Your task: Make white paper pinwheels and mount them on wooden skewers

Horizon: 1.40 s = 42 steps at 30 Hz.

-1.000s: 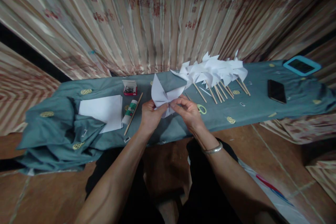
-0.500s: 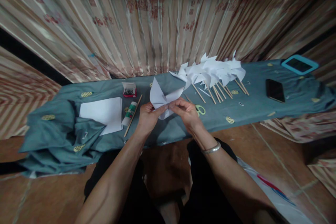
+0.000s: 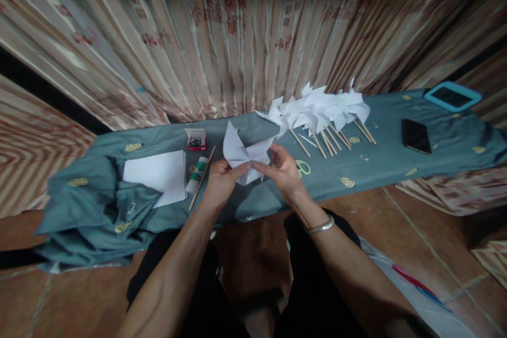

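Observation:
A white paper pinwheel [image 3: 241, 152] with folded blades is held between both hands over the cloth-covered table. My left hand [image 3: 225, 178] grips its lower left side, thumb laid on the middle. From the right, my right hand [image 3: 284, 169] pinches it, its thumb meeting the left thumb at the centre and its fingers behind the paper. No stick shows on this pinwheel. A glue stick [image 3: 197, 174] and a thin wooden stick [image 3: 202, 177] lie left of my left hand. Just right of my right hand are green scissor handles [image 3: 304, 168], partly hidden.
Several finished pinwheels on sticks [image 3: 325, 111] lie piled at the back right. A small red box of metal pins [image 3: 196, 140] and a stack of white paper [image 3: 158, 171] sit to the left. A phone [image 3: 415, 136] and a blue-framed tablet [image 3: 452, 97] rest at the right end.
Both thumbs have come together at the pinwheel's centre, and the right fingers have spread behind the paper. The pinwheel has tilted slightly. The view has shifted a little.

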Each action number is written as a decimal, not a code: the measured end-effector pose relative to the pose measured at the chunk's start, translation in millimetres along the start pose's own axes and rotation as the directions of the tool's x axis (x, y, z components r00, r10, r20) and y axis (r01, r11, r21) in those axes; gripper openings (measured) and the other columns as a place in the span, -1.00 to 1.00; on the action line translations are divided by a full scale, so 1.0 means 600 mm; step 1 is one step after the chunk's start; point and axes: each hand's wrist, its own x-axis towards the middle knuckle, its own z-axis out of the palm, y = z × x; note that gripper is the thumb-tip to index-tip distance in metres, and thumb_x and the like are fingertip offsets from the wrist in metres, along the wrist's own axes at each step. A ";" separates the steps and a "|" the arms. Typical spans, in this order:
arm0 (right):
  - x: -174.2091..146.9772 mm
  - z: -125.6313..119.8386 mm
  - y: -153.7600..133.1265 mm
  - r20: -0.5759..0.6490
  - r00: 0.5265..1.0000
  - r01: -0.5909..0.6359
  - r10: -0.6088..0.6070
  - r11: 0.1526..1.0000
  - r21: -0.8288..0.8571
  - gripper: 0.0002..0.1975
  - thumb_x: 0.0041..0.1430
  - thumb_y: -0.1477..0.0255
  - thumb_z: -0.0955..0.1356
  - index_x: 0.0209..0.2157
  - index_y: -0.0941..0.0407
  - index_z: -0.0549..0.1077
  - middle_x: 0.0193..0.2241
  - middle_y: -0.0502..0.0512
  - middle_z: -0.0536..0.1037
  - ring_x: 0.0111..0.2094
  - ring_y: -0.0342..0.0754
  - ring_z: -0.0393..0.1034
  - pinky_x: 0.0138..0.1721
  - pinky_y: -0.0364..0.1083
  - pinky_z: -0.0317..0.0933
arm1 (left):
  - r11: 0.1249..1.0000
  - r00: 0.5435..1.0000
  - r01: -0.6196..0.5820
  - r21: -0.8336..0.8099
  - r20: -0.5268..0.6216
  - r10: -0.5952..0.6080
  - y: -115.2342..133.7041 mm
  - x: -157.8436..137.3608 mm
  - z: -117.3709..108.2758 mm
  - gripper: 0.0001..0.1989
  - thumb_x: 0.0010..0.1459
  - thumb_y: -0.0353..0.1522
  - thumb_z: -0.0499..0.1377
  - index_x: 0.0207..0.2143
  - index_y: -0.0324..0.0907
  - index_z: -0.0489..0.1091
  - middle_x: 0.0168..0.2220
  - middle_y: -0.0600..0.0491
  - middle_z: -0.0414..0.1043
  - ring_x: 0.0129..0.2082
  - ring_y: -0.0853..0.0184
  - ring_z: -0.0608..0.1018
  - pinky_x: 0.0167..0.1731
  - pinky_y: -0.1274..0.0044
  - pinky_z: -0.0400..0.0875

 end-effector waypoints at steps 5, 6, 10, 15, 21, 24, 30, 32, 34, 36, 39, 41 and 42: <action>-0.003 0.003 -0.020 0.077 0.996 -0.055 0.042 0.984 0.172 -0.25 -0.37 0.18 0.60 -0.09 0.08 0.37 -0.11 0.16 0.57 -0.02 0.15 0.45 0.07 0.11 0.30 | 0.999 0.999 0.034 0.011 0.016 -0.034 0.002 -0.004 -0.002 -0.69 -0.41 -0.28 0.47 -0.53 -0.22 0.56 -0.49 0.05 0.59 -0.49 0.32 0.54 -0.36 0.46 0.45; -0.005 0.003 -0.023 0.102 0.993 -0.085 0.066 0.978 0.191 -0.24 -0.37 0.18 0.60 -0.08 0.07 0.35 -0.18 0.12 0.59 -0.09 0.14 0.49 0.00 0.11 0.35 | 0.999 0.999 0.036 0.015 0.019 -0.036 0.002 -0.005 -0.003 -0.69 -0.41 -0.28 0.47 -0.54 -0.22 0.55 -0.49 0.05 0.58 -0.50 0.32 0.54 -0.38 0.47 0.45; -0.008 0.001 -0.030 0.117 0.981 -0.181 0.157 0.957 0.226 -0.14 -0.45 0.20 0.61 -0.05 0.04 0.29 -0.38 -0.01 0.61 -0.33 0.08 0.54 -0.21 0.07 0.45 | 0.999 0.999 0.035 0.009 0.024 -0.036 0.002 -0.007 -0.004 -0.70 -0.40 -0.29 0.46 -0.53 -0.22 0.55 -0.49 0.06 0.58 -0.51 0.34 0.52 -0.41 0.50 0.42; -0.008 -0.002 -0.034 0.117 0.979 -0.189 0.168 0.962 0.198 -0.21 -0.45 0.21 0.61 -0.11 0.02 0.32 -0.40 -0.02 0.62 -0.38 0.09 0.55 -0.28 0.07 0.46 | 0.999 0.999 0.026 0.020 0.017 -0.027 0.001 -0.008 -0.004 -0.70 -0.40 -0.28 0.46 -0.53 -0.22 0.55 -0.50 0.06 0.58 -0.51 0.35 0.51 -0.41 0.50 0.41; -0.008 -0.003 -0.035 0.118 0.979 -0.186 0.167 0.965 0.185 -0.25 -0.44 0.20 0.61 -0.13 0.03 0.34 -0.42 -0.03 0.63 -0.40 0.08 0.55 -0.30 0.06 0.47 | 0.999 1.000 0.023 0.032 0.011 -0.024 -0.002 -0.009 -0.003 -0.70 -0.39 -0.27 0.46 -0.54 -0.22 0.55 -0.51 0.07 0.57 -0.52 0.36 0.50 -0.43 0.51 0.40; -0.007 -0.003 -0.029 0.084 0.979 -0.198 0.185 0.963 0.182 -0.17 -0.46 0.23 0.62 -0.07 0.05 0.33 -0.43 -0.03 0.63 -0.38 0.10 0.56 -0.26 0.08 0.48 | 0.999 1.000 0.023 0.049 -0.009 -0.023 -0.004 -0.011 -0.003 -0.71 -0.39 -0.26 0.46 -0.54 -0.21 0.55 -0.51 0.07 0.58 -0.52 0.36 0.50 -0.45 0.52 0.40; -0.004 -0.003 -0.015 0.077 0.981 -0.188 0.177 0.966 0.176 -0.14 -0.44 0.25 0.62 -0.02 0.09 0.33 -0.39 0.02 0.62 -0.27 0.13 0.56 -0.20 0.09 0.46 | 0.999 0.999 0.038 0.012 -0.010 -0.038 -0.007 -0.011 -0.001 -0.72 -0.36 -0.29 0.46 -0.52 -0.22 0.56 -0.50 0.07 0.58 -0.51 0.38 0.50 -0.45 0.54 0.39; -0.005 -0.002 -0.013 0.076 0.984 -0.175 0.164 0.970 0.170 -0.17 -0.42 0.24 0.61 -0.04 0.08 0.34 -0.38 0.02 0.63 -0.29 0.12 0.56 -0.22 0.08 0.46 | 0.999 0.999 0.043 0.001 -0.011 -0.043 -0.008 -0.010 -0.001 -0.73 -0.36 -0.29 0.46 -0.53 -0.21 0.56 -0.50 0.08 0.57 -0.52 0.39 0.49 -0.45 0.54 0.38; -0.005 -0.001 -0.013 0.064 0.985 -0.169 0.160 0.971 0.170 -0.20 -0.42 0.22 0.61 -0.06 0.06 0.36 -0.39 0.01 0.63 -0.32 0.11 0.56 -0.25 0.08 0.47 | 0.999 0.999 0.045 0.001 -0.023 -0.045 -0.010 -0.009 -0.001 -0.72 -0.38 -0.30 0.46 -0.54 -0.22 0.56 -0.52 0.08 0.56 -0.54 0.40 0.48 -0.47 0.55 0.37; -0.006 0.001 -0.014 0.053 0.985 -0.171 0.164 0.970 0.175 -0.19 -0.44 0.20 0.62 -0.07 0.06 0.37 -0.40 0.00 0.63 -0.34 0.11 0.56 -0.26 0.09 0.48 | 0.999 0.999 0.039 0.011 -0.034 -0.038 -0.012 -0.008 -0.002 -0.72 -0.38 -0.29 0.46 -0.53 -0.22 0.56 -0.52 0.08 0.56 -0.54 0.39 0.48 -0.47 0.55 0.37; -0.006 0.003 -0.015 0.052 0.984 -0.178 0.172 0.969 0.172 -0.19 -0.48 0.20 0.62 -0.09 0.07 0.39 -0.42 -0.01 0.63 -0.35 0.12 0.55 -0.26 0.10 0.48 | 0.999 0.999 0.019 0.044 -0.031 -0.018 -0.015 -0.009 -0.004 -0.72 -0.34 -0.27 0.45 -0.52 -0.22 0.56 -0.50 0.07 0.57 -0.52 0.37 0.49 -0.44 0.53 0.38; -0.006 0.003 -0.016 0.053 0.984 -0.178 0.172 0.972 0.154 -0.21 -0.48 0.21 0.62 -0.10 0.08 0.40 -0.43 -0.02 0.62 -0.36 0.11 0.54 -0.28 0.09 0.46 | 0.998 0.999 0.009 0.056 -0.039 -0.007 -0.017 -0.009 -0.004 -0.72 -0.33 -0.26 0.44 -0.51 -0.22 0.57 -0.50 0.07 0.57 -0.52 0.36 0.49 -0.44 0.52 0.39; -0.005 0.002 -0.017 0.056 0.984 -0.176 0.170 0.974 0.141 -0.23 -0.46 0.21 0.62 -0.11 0.08 0.42 -0.43 -0.02 0.62 -0.36 0.11 0.54 -0.29 0.08 0.46 | 0.999 0.999 0.006 0.054 -0.046 -0.003 -0.018 -0.009 -0.004 -0.72 -0.33 -0.27 0.44 -0.51 -0.22 0.57 -0.50 0.07 0.57 -0.52 0.36 0.49 -0.44 0.51 0.39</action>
